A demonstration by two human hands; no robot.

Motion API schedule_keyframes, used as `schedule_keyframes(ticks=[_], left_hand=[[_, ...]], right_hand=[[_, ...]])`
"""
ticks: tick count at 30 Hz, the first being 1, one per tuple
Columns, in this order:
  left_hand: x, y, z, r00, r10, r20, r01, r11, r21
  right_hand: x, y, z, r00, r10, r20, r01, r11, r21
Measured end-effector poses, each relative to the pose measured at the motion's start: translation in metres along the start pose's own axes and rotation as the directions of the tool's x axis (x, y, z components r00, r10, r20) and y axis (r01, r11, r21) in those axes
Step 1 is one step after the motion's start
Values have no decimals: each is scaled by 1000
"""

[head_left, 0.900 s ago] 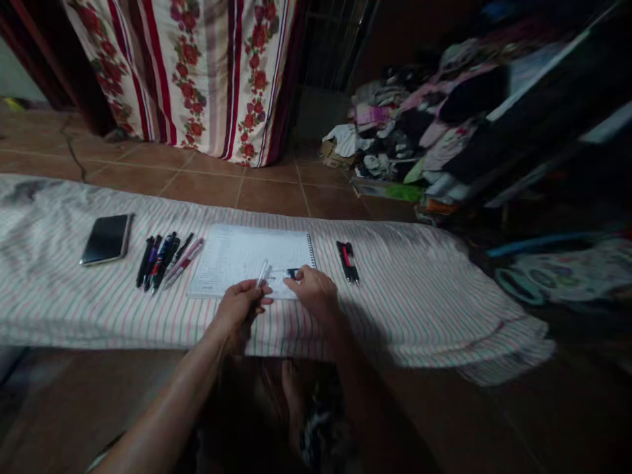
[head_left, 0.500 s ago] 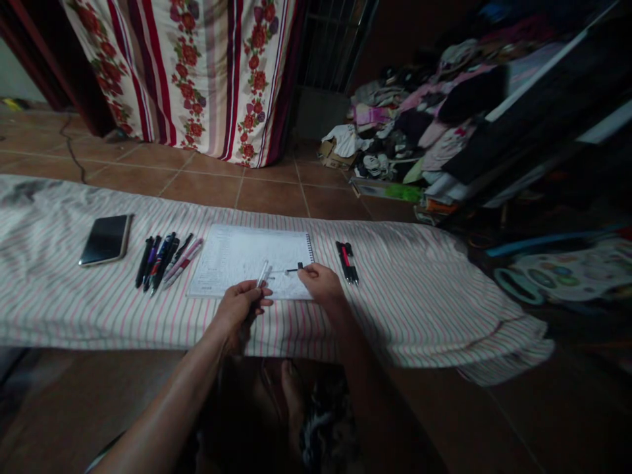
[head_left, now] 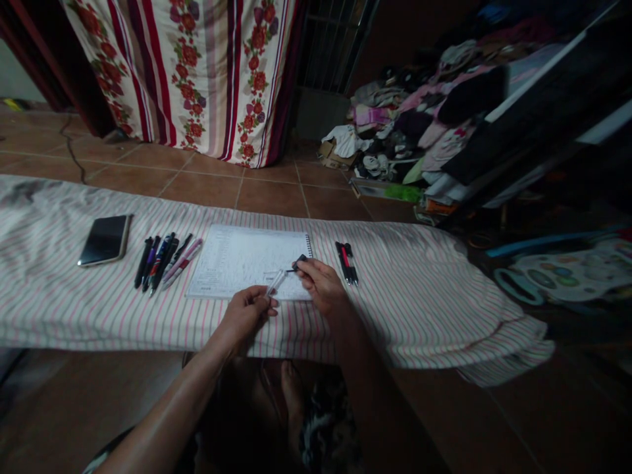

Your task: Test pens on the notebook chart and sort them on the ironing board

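My left hand is closed around a clear pen barrel that points up and to the right. My right hand pinches a thin refill with a dark end piece, close to the barrel's tip. Both hands hover over the near edge of a spiral notebook lying open on a striped cloth. A row of several pens lies left of the notebook. Two more pens, black and red, lie just right of it.
A dark phone rests on the cloth at far left. Behind are tiled floor, a flowered curtain and a heap of clothes at right. My bare foot shows below the cloth's near edge.
My left hand has tilted the clear barrel to the right. My right hand has brought the refill's dark end up toward the barrel tip. Nothing else has moved.
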State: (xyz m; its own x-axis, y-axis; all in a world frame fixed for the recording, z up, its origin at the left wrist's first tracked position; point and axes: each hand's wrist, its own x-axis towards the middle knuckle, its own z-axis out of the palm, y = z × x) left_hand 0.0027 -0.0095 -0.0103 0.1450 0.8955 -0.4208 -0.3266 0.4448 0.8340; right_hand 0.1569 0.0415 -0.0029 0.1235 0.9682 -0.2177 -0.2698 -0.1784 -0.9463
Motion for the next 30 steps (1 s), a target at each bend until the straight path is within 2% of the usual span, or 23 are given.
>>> schedule_keyframes(ticks=[4,9,17,30], left_hand=[[2,-6,0,999,45,26,-45,999,2],[2,-7,1,997,73,39,-74,997,13],[3,-7,2,997,72,22,-72,997,15],[2,-3,2,998,64,4,-64,993,100]], right_hand=[[-1,0,3,1000,1,-31,0,1000,30],[-3,1,5,998,-37,53,39,999,-25],[-4,4,5,991,-105,78,111,991,-69],[-6,3,2,991,-86,104,96,990,-98]])
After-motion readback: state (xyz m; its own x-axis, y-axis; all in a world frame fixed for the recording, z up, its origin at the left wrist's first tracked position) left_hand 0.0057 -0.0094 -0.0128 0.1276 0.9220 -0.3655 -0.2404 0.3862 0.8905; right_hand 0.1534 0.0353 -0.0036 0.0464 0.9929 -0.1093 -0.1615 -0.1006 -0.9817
